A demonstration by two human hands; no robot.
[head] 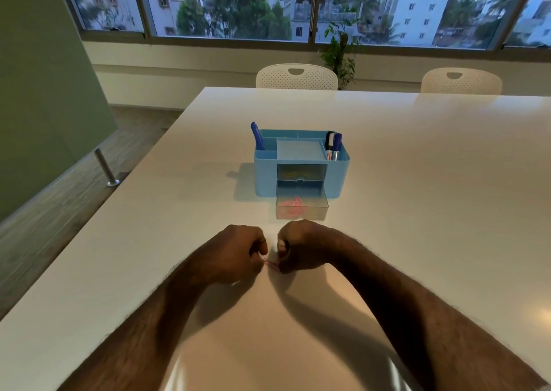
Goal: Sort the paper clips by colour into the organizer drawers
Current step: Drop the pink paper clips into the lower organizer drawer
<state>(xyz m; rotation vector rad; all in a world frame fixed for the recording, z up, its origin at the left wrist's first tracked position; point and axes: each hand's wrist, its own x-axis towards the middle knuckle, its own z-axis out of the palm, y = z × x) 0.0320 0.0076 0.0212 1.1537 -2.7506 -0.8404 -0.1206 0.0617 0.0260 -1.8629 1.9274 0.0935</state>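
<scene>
A light blue desk organizer [262, 176] stands on the white table [417, 182]. Its upper clear drawer [301, 171] is pushed in and holds yellowish clips. The lower clear drawer [301, 208] is pulled out toward me with pink paper clips [293, 204] inside. Just in front of that drawer, my left hand [238, 252] and my right hand [301, 246] rest curled on the table, fingertips nearly touching. Both pinch pink paper clips [272, 263] between them; how many is hidden by the fingers.
A blue pen [257, 135] stands in the organizer's left slot, two markers [333, 146] in its right slot. Two white chairs [296, 77] sit at the table's far edge, with a potted plant [340, 50] and windows behind. The table's left edge runs diagonally.
</scene>
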